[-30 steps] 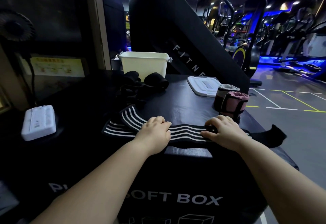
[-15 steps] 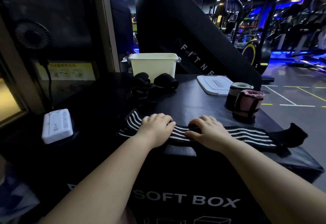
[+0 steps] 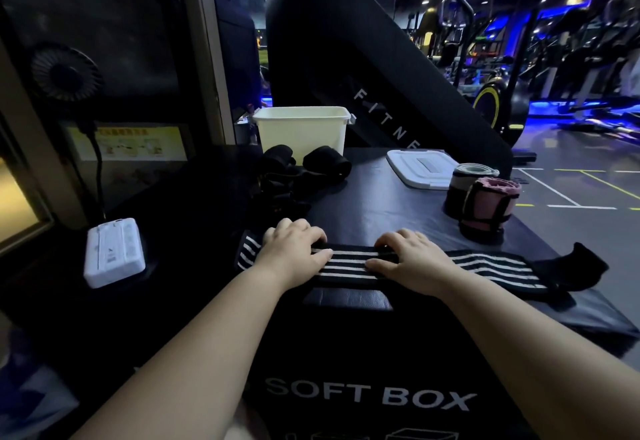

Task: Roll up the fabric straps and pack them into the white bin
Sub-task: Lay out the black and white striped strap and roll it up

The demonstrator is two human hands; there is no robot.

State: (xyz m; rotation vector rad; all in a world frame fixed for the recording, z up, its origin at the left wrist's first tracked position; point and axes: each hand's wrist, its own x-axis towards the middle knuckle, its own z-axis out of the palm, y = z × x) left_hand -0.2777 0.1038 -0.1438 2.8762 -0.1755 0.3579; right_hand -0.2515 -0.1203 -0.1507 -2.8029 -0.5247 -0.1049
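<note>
We work on a big black soft box point(image 3: 381, 204) that carries everything. At its far edge stands the white plastic bin point(image 3: 304, 128), well apart from our hands. Near the front edge lies the long black fabric strap with white stripes point(image 3: 485, 265). It is stretched out from left to right and not rolled yet.

Our left hand point(image 3: 294, 252) and our right hand point(image 3: 412, 259) both lie on top of it. The fingers are a little bent. They press the strap down and grip nothing.

The strap's dark right end lies close to the side of the box, so we think it could slide off if we tug. If we start the roll crooked, it may turn out lopsided and pop open. The small pink and black rolled strap point(image 3: 488, 207) stands near, and a swinging end could knock it over.
</note>
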